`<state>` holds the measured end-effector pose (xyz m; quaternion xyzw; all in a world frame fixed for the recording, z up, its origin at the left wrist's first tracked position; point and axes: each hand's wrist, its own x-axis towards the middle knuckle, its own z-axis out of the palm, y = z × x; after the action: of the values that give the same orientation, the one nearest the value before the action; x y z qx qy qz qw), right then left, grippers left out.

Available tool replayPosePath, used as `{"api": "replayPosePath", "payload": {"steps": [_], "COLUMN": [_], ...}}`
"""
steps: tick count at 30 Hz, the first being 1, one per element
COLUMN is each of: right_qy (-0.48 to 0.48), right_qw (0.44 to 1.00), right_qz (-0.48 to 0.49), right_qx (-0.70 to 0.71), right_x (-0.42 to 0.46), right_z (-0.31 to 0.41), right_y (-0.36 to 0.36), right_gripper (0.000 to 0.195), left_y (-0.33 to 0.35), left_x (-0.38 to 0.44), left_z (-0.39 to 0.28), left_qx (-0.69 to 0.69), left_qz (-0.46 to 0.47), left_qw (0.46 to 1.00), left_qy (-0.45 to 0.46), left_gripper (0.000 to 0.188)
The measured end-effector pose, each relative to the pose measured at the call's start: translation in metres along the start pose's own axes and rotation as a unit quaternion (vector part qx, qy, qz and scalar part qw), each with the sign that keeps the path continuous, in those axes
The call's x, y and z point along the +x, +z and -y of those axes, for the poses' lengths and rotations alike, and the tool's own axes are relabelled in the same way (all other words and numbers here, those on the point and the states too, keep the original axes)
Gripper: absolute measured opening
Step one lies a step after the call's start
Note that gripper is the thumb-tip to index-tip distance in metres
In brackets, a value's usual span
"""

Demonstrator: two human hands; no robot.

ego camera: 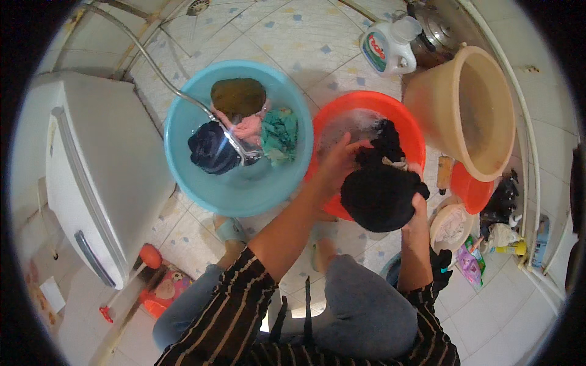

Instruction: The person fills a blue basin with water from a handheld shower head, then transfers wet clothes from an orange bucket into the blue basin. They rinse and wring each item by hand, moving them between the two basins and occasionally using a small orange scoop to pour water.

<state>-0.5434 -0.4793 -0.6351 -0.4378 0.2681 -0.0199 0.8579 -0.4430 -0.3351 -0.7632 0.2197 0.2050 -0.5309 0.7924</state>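
My right hand (pixel 417 201) grips the edge of a bunched black wet garment (pixel 384 196), which hangs over the near side of a red plastic basin (pixel 414 123). My left hand (pixel 345 158) reaches over the basin, fingers spread, beside more black cloth (pixel 387 142); no hold shows, though cloth partly hides the fingertips. Greyish sudsy water lies in the basin. To the left, a light blue basin (pixel 171 151) holds water with a dark navy garment (pixel 210 148), an olive-brown cloth (pixel 238 96), pink cloth (pixel 248 128) and green cloth (pixel 280 135). A metal shower head (pixel 249 156) rests among them.
A tan plastic bucket (pixel 430 96) and a white detergent jug (pixel 389 48) stand beyond the red basin. Right of it are a scrub brush (pixel 443 174), a small red bowl (pixel 474 190) and a small basin with pale cloth (pixel 453 224). A white appliance (pixel 110 160) borders the left.
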Motion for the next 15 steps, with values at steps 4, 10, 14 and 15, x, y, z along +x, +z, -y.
{"api": "replayPosePath", "payload": {"steps": [4, 10, 14, 15], "right_qy": [0.051, 0.163, 0.153, 0.144], "right_qw": [0.998, 0.983, 0.980, 0.983], "right_qz": [-0.023, -0.051, -0.028, -0.032], "right_qx": [0.001, 0.066, 0.123, 0.112], "right_x": [0.016, 0.029, 0.035, 0.036], "right_z": [-0.015, -0.043, -0.051, -0.052], "right_y": [-0.018, -0.038, -0.043, -0.039], "right_gripper": [0.076, 0.056, 0.050, 0.049], "left_y": [0.037, 0.038, 0.036, 0.034], "left_x": [-0.028, -0.036, -0.034, -0.032], "left_z": [-0.005, -0.006, -0.007, -0.011], "left_qx": [-0.087, -0.021, 0.043, 0.132], "left_qz": [0.028, -0.027, -0.016, -0.043], "left_qw": [0.996, 0.999, 0.999, 0.990], "left_qy": [-0.005, -0.027, -0.023, -0.008], "left_gripper": [0.053, 0.044, 0.045, 0.047]}}
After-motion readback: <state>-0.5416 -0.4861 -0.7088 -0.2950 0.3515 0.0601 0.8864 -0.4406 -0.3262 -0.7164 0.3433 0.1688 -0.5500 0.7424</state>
